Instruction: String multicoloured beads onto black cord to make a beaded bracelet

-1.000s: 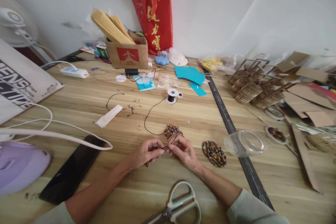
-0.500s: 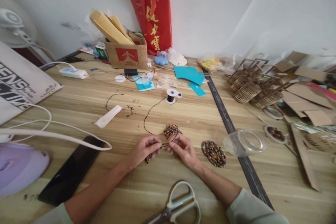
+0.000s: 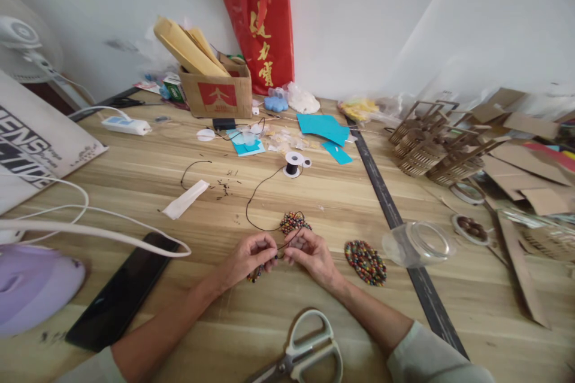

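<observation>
My left hand pinches a thin black cord between thumb and forefinger, and a short beaded strand hangs beneath its fingers. Close beside it, my right hand is closed on the same cord, which loops up over its fingers. Just past my fingertips lies a pile of multicoloured beads, partly covered by the right hand. The cord curves back to a white spool wound with black cord. To the right of my right hand rests a coiled beaded strand.
Scissors lie at the near edge below my hands. A black phone and white cable are on the left. A clear plastic jar lies on the right, near small woven baskets. A cardboard box stands at the back.
My fingertips have shifted slightly, and the cord between them now bends instead of running nearly straight. A little more of the beads under my left hand shows.
</observation>
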Motion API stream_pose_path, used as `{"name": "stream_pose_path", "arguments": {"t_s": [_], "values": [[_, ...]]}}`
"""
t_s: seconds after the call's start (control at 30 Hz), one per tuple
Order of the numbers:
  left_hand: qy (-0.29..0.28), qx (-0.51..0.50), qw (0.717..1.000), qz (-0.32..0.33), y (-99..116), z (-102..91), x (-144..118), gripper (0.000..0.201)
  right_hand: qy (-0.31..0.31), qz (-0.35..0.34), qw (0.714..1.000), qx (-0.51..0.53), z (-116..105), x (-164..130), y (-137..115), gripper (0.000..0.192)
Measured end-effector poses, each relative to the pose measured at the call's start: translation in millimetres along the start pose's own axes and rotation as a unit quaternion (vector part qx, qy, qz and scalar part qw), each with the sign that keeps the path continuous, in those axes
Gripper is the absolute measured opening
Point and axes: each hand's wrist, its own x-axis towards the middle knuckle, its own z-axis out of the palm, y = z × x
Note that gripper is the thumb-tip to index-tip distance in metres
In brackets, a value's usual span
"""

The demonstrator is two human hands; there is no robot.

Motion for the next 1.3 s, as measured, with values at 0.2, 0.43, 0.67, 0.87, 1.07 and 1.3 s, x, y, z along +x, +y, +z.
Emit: {"name": "stream_pose_path", "arguments": {"t_s": [0.2, 0.43, 0.67, 0.87, 1.07, 1.3], "values": [[-0.002, -0.004, 1.0, 0.0, 3.7, 0.2, -1.3, 0.037, -0.019, 0.014, 0.999, 0.025, 1.8, 1.3, 0.3, 0.031], [-0.008, 0.001, 1.0, -0.003, 3.1, 1.2, -2.3, 0.035, -0.02, 0.018, 0.999, 0.019, 2.7, 1.2, 3.7, 0.031], [-0.009, -0.006, 1.0, -0.002, 0.6, 0.6, -0.9, 0.036, -0.033, 0.016, 0.999, -0.005, 0.9, 0.4, 1.4, 0.025], [0.017, -0.027, 0.999, 0.008, 1.0, 1.1, 0.4, 0.036, -0.031, 0.018, 0.999, 0.035, 2.4, -0.5, 4.8, 0.023], [0.046, -0.033, 0.998, 0.033, 1.6, 0.5, 1.2, 0.032, -0.03, 0.028, 0.997, 0.063, 1.6, 1.1, 6.9, 0.027], [0.056, -0.042, 0.996, 0.057, -3.8, -1.4, 2.5, 0.028, -0.039, 0.034, 0.997, 0.057, -1.5, 4.0, 8.7, 0.026]]}}
